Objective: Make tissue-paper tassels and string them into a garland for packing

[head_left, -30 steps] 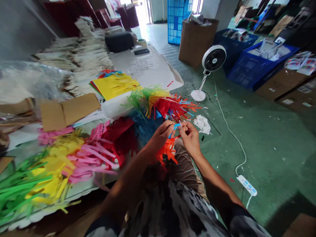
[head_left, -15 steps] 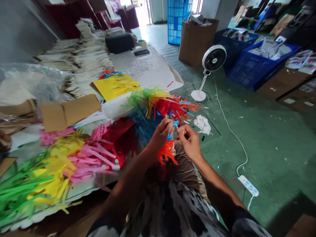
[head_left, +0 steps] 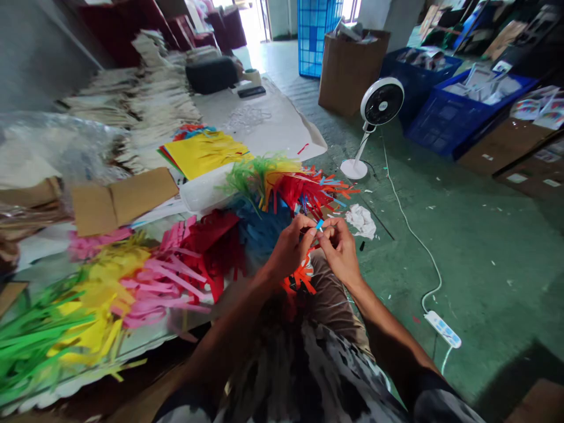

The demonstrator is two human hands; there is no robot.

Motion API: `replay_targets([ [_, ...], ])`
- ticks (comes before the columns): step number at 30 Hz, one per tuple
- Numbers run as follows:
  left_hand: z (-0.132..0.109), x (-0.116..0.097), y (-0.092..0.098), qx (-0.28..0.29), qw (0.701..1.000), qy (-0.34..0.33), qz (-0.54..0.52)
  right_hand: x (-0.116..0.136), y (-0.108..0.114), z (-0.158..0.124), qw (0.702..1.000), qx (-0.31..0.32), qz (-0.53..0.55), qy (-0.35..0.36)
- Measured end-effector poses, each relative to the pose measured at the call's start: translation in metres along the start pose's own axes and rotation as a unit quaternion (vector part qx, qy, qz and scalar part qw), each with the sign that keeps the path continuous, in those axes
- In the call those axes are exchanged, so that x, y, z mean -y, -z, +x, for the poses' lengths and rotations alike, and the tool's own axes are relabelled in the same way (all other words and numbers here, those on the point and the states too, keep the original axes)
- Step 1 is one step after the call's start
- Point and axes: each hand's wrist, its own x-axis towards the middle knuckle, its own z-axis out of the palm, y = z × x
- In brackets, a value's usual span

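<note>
Above my lap, my left hand (head_left: 296, 241) and my right hand (head_left: 338, 245) meet at their fingertips. Both are pinched closed on a small blue paper strip (head_left: 319, 224), with a bit of white just under it. An orange paper fringe (head_left: 304, 275) hangs below my hands by my knee. Left of my hands lies a blue fringe bundle (head_left: 259, 226), with a dark red one (head_left: 211, 244) beyond it. Just past my fingers sits a red fringe bundle (head_left: 293, 187) with orange and light blue strips, next to a light green one (head_left: 251, 176).
Pink (head_left: 154, 288), yellow (head_left: 99, 299) and green fringes (head_left: 39, 323) spread over the table at left. Behind them are cardboard (head_left: 126, 200) and yellow sheets (head_left: 205, 154). A white fan (head_left: 355, 169), its cord and a power strip (head_left: 443, 329) stand on the floor at right.
My hands have come together, the left shifting slightly right. The blue strip now sits upright between the fingertips of both hands.
</note>
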Motion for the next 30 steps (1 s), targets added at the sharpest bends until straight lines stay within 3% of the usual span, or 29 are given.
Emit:
replay_targets([
  [6, -0.002, 0.001, -0.001, 0.020, 0.998, -0.043, 0.028, -0.002, 0.003, -0.001, 0.999, 0.023, 0.036, -0.009],
  [10, -0.003, 0.004, -0.003, 0.030, 0.998, -0.044, 0.039, -0.002, 0.002, 0.000, 0.999, -0.031, 0.023, 0.012],
  [15, -0.007, 0.006, -0.007, 0.016, 0.999, -0.016, 0.026, -0.004, 0.001, 0.002, 0.997, -0.061, 0.007, 0.041],
  [19, -0.014, 0.005, -0.006, 0.086, 0.995, 0.043, 0.037, -0.008, 0.002, 0.004, 0.996, -0.068, 0.053, 0.011],
  [21, -0.012, 0.006, 0.001, 0.107, 0.991, 0.052, 0.064, -0.010, 0.002, 0.006, 0.993, -0.055, 0.096, -0.030],
  [23, -0.004, 0.011, 0.016, 0.089, 0.984, 0.029, 0.151, -0.013, 0.002, 0.008, 0.991, -0.047, 0.116, -0.051],
  [26, 0.021, 0.021, 0.042, 0.061, 0.938, -0.044, 0.339, -0.016, -0.001, 0.011, 0.992, -0.040, 0.109, -0.049],
  [30, 0.056, 0.036, 0.060, 0.097, 0.923, -0.097, 0.359, -0.018, -0.003, 0.013, 0.994, -0.034, 0.094, -0.033],
])
